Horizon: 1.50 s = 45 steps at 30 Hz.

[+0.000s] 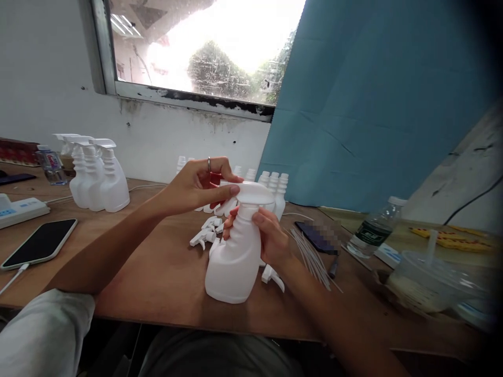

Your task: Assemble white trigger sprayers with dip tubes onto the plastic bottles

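A white spray bottle [236,267] stands in front of me, a white trigger spray head [255,192] seated on its neck. The nozzle end of that head is pinched between thumb and fingers of my left hand [210,183], which wears a ring. Around the bottle's neck, just under the head, my right hand [273,238] is closed. Loose trigger heads [204,236] lie behind the bottle to the left, and another trigger head [273,277] lies by my right wrist. Several bottles without heads [280,193] stand behind my hands, partly hidden.
Spray bottles with heads [113,183] stand at the back left. Nearer are a phone [39,243] on a cable and a power strip [23,212]. At right lie thin tubes [310,256], a dark phone [316,235], a water bottle [375,230] and a lidded cup [420,283].
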Each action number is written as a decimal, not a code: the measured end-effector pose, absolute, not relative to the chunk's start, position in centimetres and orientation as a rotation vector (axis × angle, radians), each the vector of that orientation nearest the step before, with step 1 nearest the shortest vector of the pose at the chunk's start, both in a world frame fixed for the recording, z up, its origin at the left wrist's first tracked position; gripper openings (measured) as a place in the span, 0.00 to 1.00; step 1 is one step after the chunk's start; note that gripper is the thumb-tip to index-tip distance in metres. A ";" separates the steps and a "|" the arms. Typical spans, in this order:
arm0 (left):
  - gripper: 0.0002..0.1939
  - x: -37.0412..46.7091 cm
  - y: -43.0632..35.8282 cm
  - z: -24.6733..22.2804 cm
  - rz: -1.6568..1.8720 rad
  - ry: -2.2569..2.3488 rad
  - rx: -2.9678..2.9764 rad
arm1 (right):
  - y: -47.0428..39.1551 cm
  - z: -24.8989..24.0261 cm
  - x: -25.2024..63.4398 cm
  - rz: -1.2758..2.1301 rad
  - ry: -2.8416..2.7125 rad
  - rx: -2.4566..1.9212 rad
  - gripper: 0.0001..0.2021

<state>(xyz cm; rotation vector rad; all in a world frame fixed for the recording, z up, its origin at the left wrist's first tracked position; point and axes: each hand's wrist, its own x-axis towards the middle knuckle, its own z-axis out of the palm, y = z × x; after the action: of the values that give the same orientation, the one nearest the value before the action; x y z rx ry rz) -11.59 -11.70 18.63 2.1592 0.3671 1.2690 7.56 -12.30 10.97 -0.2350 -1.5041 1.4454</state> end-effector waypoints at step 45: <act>0.23 -14.3 -15.8 6.9 0.877 0.872 2.120 | -12.2 12.6 7.5 1.557 -1.766 -0.220 0.16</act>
<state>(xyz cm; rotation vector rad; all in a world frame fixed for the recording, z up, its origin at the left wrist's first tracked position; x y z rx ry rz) -14.32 -15.82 6.95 2.1199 0.8717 0.8775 7.51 -12.19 12.65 -0.2201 -1.7655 1.5575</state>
